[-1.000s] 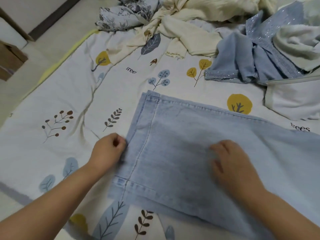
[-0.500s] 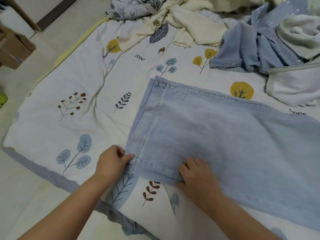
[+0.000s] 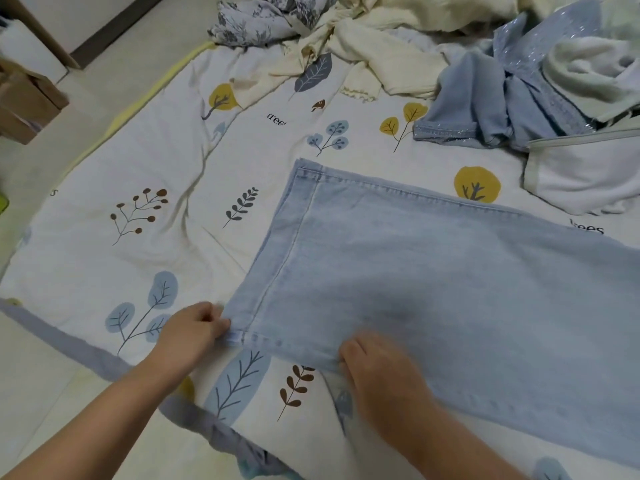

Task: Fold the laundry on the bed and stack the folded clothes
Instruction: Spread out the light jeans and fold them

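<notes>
The jeans leg (image 3: 433,289) is pale, washed denim, matt and faintly grained, with stitched hems. The bedsheet (image 3: 173,168) is soft matt cloth, lightly creased, printed with leaves. A cream garment (image 3: 381,46) looks like thin crinkled cotton, though blur makes that uncertain. The blue top (image 3: 519,88) carries glittery trim. The box (image 3: 27,102) looks like dull brown cardboard.

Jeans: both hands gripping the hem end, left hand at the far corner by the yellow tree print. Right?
Not quite. In the head view the left hand pinches the near hem corner of the jeans, beside the blue leaf print. The right hand does grip the near edge.
</notes>
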A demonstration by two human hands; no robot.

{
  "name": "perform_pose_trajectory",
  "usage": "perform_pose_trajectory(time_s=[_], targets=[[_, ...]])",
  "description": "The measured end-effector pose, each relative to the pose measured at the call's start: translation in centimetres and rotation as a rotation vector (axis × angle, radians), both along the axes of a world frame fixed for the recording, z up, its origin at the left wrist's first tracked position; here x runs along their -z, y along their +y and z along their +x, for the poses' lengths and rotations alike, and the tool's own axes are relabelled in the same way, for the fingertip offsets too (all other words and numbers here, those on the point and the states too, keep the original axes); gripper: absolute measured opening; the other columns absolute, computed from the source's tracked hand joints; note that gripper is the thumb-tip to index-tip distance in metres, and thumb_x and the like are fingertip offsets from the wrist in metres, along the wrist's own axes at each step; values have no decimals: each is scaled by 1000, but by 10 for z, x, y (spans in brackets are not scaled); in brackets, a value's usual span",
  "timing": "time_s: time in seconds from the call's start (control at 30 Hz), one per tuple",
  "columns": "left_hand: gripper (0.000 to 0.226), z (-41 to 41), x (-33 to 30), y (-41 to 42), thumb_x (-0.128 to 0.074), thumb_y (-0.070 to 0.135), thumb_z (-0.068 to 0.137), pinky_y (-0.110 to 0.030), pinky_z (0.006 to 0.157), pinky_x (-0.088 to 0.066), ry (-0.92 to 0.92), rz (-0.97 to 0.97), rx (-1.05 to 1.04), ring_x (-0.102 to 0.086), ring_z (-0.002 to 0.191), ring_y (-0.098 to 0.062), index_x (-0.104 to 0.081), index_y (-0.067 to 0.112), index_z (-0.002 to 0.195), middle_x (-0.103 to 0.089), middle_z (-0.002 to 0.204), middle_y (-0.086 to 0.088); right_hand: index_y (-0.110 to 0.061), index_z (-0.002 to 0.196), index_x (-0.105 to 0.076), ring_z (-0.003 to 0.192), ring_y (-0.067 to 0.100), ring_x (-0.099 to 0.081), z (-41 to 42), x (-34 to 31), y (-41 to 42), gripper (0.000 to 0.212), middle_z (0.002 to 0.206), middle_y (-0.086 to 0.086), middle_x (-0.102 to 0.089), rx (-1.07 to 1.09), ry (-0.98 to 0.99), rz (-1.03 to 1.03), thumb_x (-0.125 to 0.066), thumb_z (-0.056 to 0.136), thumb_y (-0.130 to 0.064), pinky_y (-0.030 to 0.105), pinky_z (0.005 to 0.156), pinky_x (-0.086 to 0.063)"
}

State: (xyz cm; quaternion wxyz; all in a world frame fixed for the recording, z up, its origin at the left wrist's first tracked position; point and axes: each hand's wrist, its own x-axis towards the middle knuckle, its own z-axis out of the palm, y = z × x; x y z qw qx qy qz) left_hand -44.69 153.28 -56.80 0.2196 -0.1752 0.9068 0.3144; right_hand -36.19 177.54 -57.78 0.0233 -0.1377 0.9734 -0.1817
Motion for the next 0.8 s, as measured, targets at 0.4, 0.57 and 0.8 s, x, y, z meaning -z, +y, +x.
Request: perform_pose_trajectory(time_s=[0.4,0.57,0.8], targets=[[27,-80,15,74,-50,28,94,-35,71,-36,269,-202,118,-56,92,-36,-50,4,106,-59,97,-15,-6,111,-63,105,35,-49,-84,-14,114,23,109,17,-59,544,-27,-65,-53,90,-9,38,90,-35],[45,-127,29,109,-59,31,90,-40,89,-39,370,-119,53,-52,110,-38,-50,-1,121,-56,119,-23,-8,127,-53,113,38,-42,-126,-3,184,36,123,20,-51,681,-58,181,-50,93,-17,43,92,-35],[45,-166,43,125,-67,34,84,-41,84,-42,325,-228,42,-53,106,-40,-55,-2,108,-57,112,-25,-10,113,-60,109,36,-44,-150,18,210,25,113,17,-52,702,-170,276,-50,94,-24,41,87,-35]])
